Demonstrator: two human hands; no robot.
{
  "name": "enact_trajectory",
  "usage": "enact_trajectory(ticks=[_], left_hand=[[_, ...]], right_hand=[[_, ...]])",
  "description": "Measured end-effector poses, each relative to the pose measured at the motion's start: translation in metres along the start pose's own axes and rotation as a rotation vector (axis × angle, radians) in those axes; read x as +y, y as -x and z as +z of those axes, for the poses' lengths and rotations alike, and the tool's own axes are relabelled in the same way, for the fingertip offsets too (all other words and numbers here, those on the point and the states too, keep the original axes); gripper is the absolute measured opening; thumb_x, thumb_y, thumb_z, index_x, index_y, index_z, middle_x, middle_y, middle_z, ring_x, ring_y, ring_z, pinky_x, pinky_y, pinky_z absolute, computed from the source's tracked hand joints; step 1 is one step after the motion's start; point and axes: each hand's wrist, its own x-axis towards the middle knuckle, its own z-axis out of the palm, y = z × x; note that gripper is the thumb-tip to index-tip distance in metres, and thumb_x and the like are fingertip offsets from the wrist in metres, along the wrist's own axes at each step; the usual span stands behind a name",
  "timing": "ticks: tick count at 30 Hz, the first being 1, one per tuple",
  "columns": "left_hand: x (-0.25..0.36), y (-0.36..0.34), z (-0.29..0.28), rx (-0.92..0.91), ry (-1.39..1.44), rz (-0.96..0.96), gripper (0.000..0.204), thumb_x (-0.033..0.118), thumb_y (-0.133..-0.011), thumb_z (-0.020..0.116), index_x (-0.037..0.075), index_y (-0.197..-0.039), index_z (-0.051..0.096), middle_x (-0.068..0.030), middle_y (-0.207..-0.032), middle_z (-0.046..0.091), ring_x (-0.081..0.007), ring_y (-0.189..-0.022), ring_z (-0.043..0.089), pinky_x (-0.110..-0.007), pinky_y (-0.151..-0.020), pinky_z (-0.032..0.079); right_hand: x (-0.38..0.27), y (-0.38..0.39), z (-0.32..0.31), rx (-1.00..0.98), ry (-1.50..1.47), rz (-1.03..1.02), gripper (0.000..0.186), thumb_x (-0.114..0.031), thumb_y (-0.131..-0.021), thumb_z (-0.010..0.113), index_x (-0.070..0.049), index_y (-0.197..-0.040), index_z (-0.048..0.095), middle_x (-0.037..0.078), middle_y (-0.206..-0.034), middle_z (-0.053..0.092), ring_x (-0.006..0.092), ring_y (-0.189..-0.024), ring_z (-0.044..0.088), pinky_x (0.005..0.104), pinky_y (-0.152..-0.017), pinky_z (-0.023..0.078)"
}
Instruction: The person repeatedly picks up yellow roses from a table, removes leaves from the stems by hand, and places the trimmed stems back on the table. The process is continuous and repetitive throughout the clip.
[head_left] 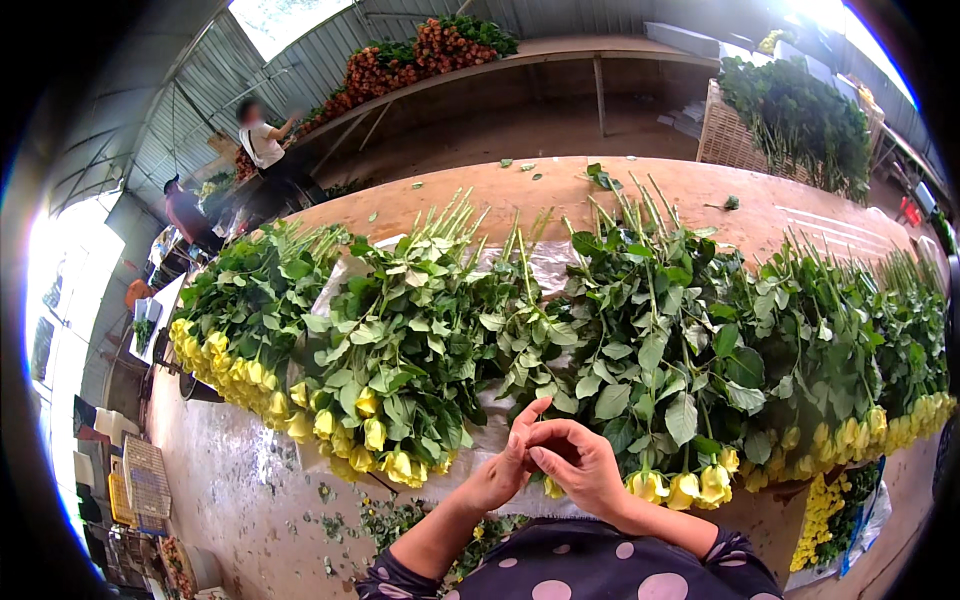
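Observation:
My left hand and my right hand meet in front of my body, over the near edge of the table. The left index finger points up while its other fingers press against the right hand. Curled right fingers and thumb close at the left fingertips; anything between them is too small or hidden. Yellow roses lie on the table, blooms toward me and stems away. One leafy bunch is left of my hands. Another rose bunch is just right of them, with several yellow blooms beside my right hand.
More roses lie at the far left and far right of the wooden table. Cut leaves litter the floor. Behind are orange flowers on a bench, a wicker crate and two people.

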Motion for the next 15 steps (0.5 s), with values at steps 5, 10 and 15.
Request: enact_trajectory(ticks=[5,10,15], left_hand=[[-0.003,-0.003,-0.007,-0.039,-0.152,0.033,0.07,0.052,-0.083,0.025,0.006,-0.128,-0.002,-0.0111,-0.115,0.038,-0.0185,-0.106,0.039,-0.031,-0.091,0.027],[0.002,0.004,-0.009,-0.007,-0.199,0.048,0.069,0.05,-0.083,0.029,0.007,-0.129,0.001,-0.0085,-0.115,0.037,-0.017,-0.106,0.039,-0.03,-0.089,0.031],[0.0,0.005,-0.006,0.044,-0.103,-0.04,0.065,0.049,-0.084,0.025,0.008,-0.129,0.004,-0.0043,-0.116,0.034,-0.0132,-0.103,0.037,-0.026,-0.085,0.03]], right_hand=[[0.0,-0.001,-0.001,0.05,-0.105,-0.009,0.013,-0.002,-0.076,0.055,0.0,-0.089,0.054,0.003,-0.08,0.055,0.0055,-0.072,0.051,0.019,-0.065,0.043],[-0.004,-0.005,0.004,0.055,0.16,-0.112,0.009,-0.002,-0.074,0.056,0.0,-0.083,0.056,0.001,-0.08,0.056,0.0054,-0.07,0.051,0.0194,-0.062,0.043],[0.009,-0.002,0.001,0.084,0.152,-0.073,0.009,0.001,-0.08,0.046,0.003,-0.087,0.051,0.005,-0.082,0.056,0.0083,-0.07,0.052,0.0206,-0.063,0.044]])
